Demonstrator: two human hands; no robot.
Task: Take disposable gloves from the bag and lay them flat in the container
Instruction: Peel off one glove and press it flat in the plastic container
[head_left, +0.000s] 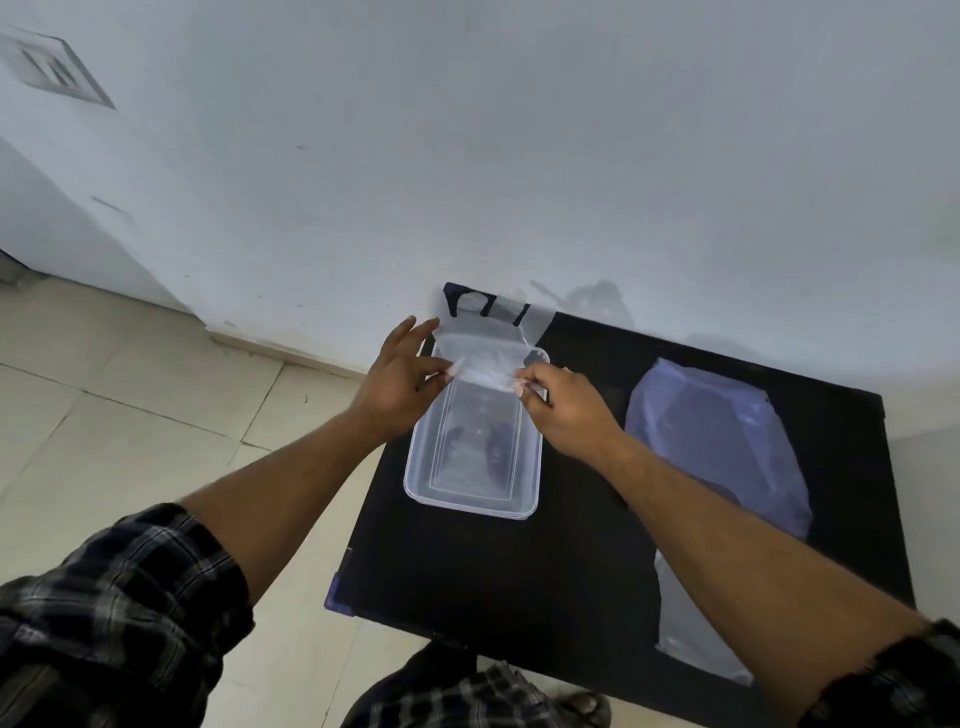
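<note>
- Hands meet over the far end of a clear plastic container that sits on a black table.
- The left hand pinches the left edge of a thin, see-through glove between thumb and fingertips, with the other fingers stretched toward the wall.
- The right hand pinches the glove's right edge, its fingers curled in tight.
- The glove is pulled out between the two hands; its near part hangs over the container's far rim, and its finger end lies beyond it, on the table's far corner by the white wall.
- A large pale plastic bag lies flat on the table to the right of the container, well apart from it.
- Checked sleeves cover both upper forearms.
- Beige floor tiles show to the left of the table.
</note>
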